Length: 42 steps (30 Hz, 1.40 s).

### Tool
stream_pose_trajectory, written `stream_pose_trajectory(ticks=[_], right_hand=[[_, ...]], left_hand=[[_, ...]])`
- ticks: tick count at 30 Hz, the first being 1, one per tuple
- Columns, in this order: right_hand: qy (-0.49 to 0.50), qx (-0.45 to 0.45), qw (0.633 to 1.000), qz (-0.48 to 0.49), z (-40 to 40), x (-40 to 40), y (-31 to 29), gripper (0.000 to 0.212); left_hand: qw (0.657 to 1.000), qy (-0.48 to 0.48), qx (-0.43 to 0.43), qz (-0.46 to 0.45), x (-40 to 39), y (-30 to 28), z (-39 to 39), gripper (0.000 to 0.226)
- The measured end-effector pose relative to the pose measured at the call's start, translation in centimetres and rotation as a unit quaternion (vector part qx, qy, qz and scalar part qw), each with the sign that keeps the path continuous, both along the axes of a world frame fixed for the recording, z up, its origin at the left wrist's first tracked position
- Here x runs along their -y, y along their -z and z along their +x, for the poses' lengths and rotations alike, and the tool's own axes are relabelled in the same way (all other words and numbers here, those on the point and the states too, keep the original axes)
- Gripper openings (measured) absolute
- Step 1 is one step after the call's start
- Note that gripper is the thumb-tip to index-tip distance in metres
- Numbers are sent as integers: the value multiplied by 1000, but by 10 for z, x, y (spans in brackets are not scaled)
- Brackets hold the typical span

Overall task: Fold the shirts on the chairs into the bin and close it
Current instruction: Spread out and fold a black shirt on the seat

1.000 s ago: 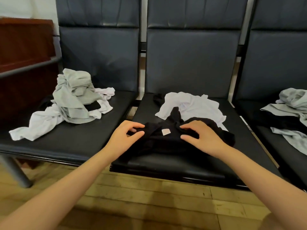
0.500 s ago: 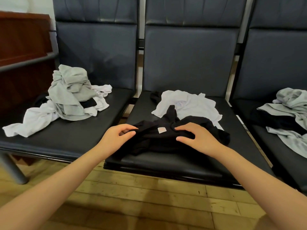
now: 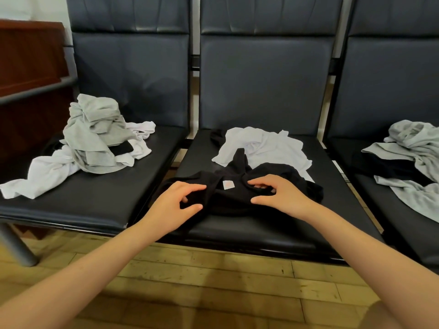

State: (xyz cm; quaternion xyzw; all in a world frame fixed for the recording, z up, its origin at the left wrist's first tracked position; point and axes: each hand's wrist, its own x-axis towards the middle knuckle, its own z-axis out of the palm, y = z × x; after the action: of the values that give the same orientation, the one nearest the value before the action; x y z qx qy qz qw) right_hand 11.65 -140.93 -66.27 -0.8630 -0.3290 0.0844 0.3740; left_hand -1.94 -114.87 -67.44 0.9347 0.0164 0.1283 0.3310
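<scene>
Where three dark padded chairs stand in a row on a wooden floor [image 3: 213,276], a black shirt [image 3: 228,198] lies bunched on the middle seat [image 3: 273,231], neck label up, long axis roughly side to side. Left hand [image 3: 175,205] and right hand [image 3: 278,195] each pinch its fabric either side of the label. White shirt [image 3: 266,146] just beyond the grip.

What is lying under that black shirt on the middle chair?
The black shirt, gripped by both hands, partly overlaps a white shirt spread behind it on the middle chair. Whether anything else lies beneath the black fabric is hidden.
</scene>
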Motion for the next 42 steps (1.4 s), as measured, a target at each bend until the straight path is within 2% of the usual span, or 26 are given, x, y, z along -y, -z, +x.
stream_pose_trajectory(ticks=[2,5,10,15,18,20,23,25,27,31,35,39,42], right_hand=[[8,18,1000,4,1,-2,3,35],[19,7,1000,16,3,-4,1,23],[49,-22,993,109,1,0,-3,16],[159,-8,962,222,6,7,-28,14],[170,25,960,223,16,12,-55,13],[147,10,961,234,23,14,-82,15],[111,-36,954,276,28,16,-137,19],[109,15,953,281,28,15,-179,17],[110,78,940,314,26,12,-226,16],[118,155,889,415,14,4,-324,15],[91,233,838,484,-6,0,-407,15],[87,315,786,525,-22,2,-473,16],[105,361,761,529,-21,8,-508,18]], left_hand=[[1000,5,4,17,-1,3,0,46],[1000,-5,27,7,-2,6,2,35],[998,-6,60,0,-2,2,2,29],[986,-77,135,-51,-16,-36,8,32],[990,-67,123,-36,-30,-63,14,41],[990,-58,125,-37,-35,-84,19,42],[976,-64,181,-100,-34,-134,28,34],[960,-72,224,-151,-31,-178,36,27],[949,-80,264,-152,-31,-226,45,22],[927,-94,349,-97,-27,-332,50,17],[893,-91,429,-97,-17,-422,41,17],[854,-70,499,-132,-3,-486,24,15],[836,-71,531,-118,5,-520,18,14]])
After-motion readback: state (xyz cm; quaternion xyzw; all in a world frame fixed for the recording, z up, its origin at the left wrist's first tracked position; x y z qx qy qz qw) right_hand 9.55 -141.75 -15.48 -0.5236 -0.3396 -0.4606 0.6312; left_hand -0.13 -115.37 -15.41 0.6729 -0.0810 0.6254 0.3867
